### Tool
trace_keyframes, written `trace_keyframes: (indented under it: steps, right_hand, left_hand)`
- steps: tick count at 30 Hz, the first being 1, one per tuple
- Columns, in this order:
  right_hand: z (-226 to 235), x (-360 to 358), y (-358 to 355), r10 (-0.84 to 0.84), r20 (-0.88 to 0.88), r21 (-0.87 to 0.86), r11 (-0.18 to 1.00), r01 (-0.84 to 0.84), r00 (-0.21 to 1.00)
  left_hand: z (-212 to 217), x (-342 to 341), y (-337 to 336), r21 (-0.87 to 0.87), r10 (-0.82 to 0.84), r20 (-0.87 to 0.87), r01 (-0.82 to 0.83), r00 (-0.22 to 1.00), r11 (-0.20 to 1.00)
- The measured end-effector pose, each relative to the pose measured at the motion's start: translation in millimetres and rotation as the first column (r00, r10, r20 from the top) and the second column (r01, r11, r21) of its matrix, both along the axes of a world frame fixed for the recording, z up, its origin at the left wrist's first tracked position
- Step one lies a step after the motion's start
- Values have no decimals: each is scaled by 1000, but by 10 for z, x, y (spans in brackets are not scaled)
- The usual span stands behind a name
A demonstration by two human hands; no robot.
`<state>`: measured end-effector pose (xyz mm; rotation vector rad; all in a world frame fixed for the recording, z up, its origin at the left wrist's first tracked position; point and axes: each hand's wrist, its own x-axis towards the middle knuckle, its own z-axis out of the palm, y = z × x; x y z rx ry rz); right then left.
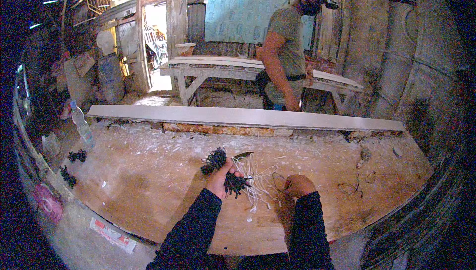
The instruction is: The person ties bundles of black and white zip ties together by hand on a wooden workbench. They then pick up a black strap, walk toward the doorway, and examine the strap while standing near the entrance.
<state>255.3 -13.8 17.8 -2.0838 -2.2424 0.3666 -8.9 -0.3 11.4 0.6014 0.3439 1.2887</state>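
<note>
The left hand (pixel 219 178) was clamped on a dark bundle (pixel 221 170) over the middle of the bench (pixel 148 180); the right hand (pixel 299 185) lay curled shut beside pale strings (pixel 255 180), a thin wire (pixel 278 180) at its fingers; behind the slab (pixel 248 117) stood a person (pixel 286 47).

Black wire bundle (pixel 221 169), white strands (pixel 257 183), brown speckled board (pixel 148 180)

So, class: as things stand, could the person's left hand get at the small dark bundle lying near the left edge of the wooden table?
Probably not yet: the left hand already grips a dark bundle, though bare tabletop leaves the way to the small dark bundle free.
</note>
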Motion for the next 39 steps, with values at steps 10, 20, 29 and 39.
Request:
trace_keyframes:
  steps: [10, 20, 29, 39]
  right_hand:
    - [213, -456, -45, 247, -883, 327, 934, 145, 400]
    - [177, -868, -180, 256, -966, 253, 965, -68, 37]
    - [78, -878, -150, 218, -961, 193, 969, -152, 170]
    - [136, -892, -200, 144, -968, 122, 986, -116, 203]
  left_hand:
    - [43, 166, -100, -17, 18, -133, -21, 991, 1000]
    - [-9, 248, -128, -186, -96, -104, 75, 990, 980]
    - [85, 170, -212, -194, -34, -221, -10, 975, 981]
    - [-158, 223, -33, -32, -225, -23, 224, 974, 974]
